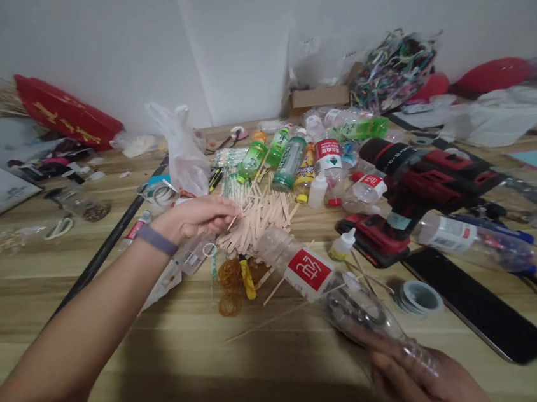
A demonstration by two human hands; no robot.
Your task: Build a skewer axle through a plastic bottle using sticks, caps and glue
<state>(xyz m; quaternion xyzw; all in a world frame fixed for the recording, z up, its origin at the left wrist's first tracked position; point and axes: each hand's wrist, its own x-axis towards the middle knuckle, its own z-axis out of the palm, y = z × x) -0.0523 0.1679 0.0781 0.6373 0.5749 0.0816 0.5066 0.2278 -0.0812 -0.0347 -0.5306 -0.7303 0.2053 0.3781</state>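
My left hand point(210, 216) is over the near left side of a pile of flat wooden sticks point(265, 214). Its fingers are pinched together; what they hold, if anything, is too small to make out. At the lower right, my right hand point(421, 370) is wrapped round a clear plastic bottle point(286, 256) with a red label. The bottle lies slanted, pointing up and left toward the sticks. Below the pile are yellow rubber bands point(229, 278) and a yellow-handled tool point(247, 278).
A red and black drill point(420, 179) stands at the right, near a black phone point(481, 306) and tape rolls point(420, 297). Several bottles point(291, 163) lie behind the sticks. A white plastic bag point(184, 152) and a long black bar point(110, 243) are at the left.
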